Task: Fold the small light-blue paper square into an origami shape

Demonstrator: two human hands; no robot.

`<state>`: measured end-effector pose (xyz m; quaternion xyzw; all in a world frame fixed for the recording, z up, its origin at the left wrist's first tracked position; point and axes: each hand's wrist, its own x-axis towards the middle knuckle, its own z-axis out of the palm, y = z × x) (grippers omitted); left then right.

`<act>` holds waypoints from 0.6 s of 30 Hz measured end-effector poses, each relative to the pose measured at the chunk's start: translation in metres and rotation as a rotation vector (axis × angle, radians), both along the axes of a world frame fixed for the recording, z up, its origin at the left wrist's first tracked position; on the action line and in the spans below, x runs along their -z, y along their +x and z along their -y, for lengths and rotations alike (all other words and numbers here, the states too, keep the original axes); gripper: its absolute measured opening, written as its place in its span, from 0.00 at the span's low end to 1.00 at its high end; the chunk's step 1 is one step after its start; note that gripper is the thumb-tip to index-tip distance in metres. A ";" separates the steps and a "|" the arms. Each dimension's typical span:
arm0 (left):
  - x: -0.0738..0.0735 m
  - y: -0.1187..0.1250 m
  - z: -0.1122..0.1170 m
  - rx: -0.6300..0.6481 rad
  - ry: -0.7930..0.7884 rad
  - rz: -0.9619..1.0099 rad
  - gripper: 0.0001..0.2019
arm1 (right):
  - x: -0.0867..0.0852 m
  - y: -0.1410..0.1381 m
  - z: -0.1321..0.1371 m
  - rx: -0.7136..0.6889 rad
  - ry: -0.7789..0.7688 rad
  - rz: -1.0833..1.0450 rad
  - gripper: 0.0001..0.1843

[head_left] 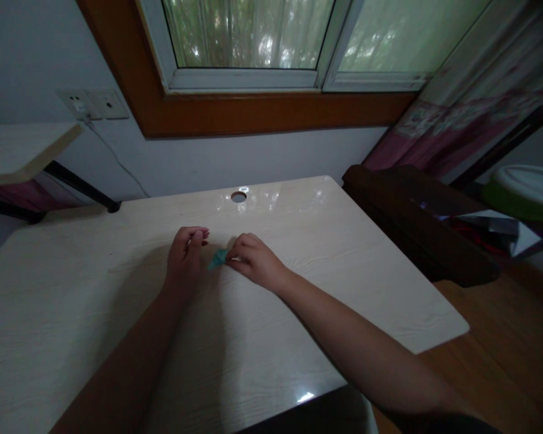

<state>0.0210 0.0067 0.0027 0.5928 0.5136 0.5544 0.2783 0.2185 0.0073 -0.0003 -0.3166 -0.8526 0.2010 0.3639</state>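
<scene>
A small teal piece of folded paper (pixel 218 259) shows just above the pale desk top (pixel 271 337), between my two hands. My right hand (pixel 256 259) pinches its right side between thumb and fingers. To the left of the paper is my left hand (pixel 185 256), with its fingers bent and the thumb near the fingertips. No object can be made out in the left hand, and its inner side is partly hidden. The left hand appears apart from the paper.
A round cable hole (pixel 238 197) lies near the desk's back edge. A raised shelf (pixel 27 147) on black supports stands at the left. Behind are a wall socket (pixel 93 104) and a window. Dark wooden furniture (pixel 416 223) adjoins the right side.
</scene>
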 end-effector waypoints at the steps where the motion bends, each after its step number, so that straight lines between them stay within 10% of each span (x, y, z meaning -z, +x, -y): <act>1: 0.000 0.000 0.000 -0.002 0.003 -0.006 0.13 | -0.001 0.002 -0.001 0.029 -0.005 -0.052 0.06; 18: -0.005 -0.004 0.004 0.294 -0.070 -0.278 0.12 | -0.011 0.005 0.006 0.132 0.101 -0.087 0.07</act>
